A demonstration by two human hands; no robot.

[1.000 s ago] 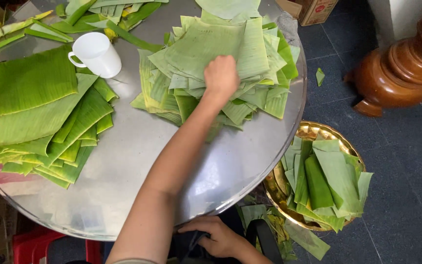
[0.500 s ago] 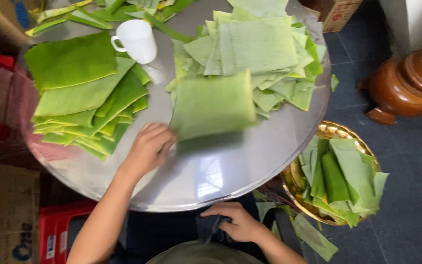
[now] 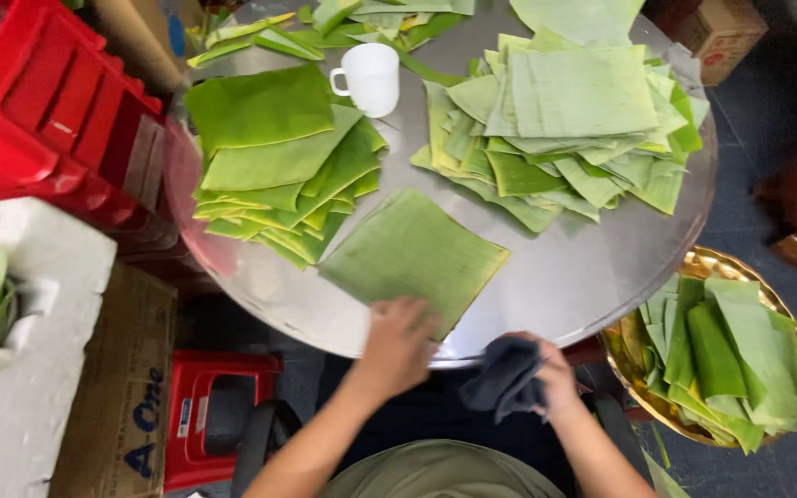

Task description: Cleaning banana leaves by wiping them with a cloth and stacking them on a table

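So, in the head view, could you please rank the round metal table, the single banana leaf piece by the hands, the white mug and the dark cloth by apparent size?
1. Round metal table
2. Single banana leaf piece
3 and 4. White mug and dark cloth: these look alike, and the bunched cloth sits nearer the camera, so they are unranked.

The bare left hand [image 3: 398, 343] reaches forward from the lower middle of the view, its forearm rising at a slant from below, palm turned down and fingers [image 3: 414, 312] spread flat and pressing on what lies under them. The bare right hand [image 3: 551, 376] sits lower and closer to the body, just beside the left, its forearm coming up from the bottom right. Its fingers are curled in a closed grasp, knuckles facing up, wrist bent slightly inward.
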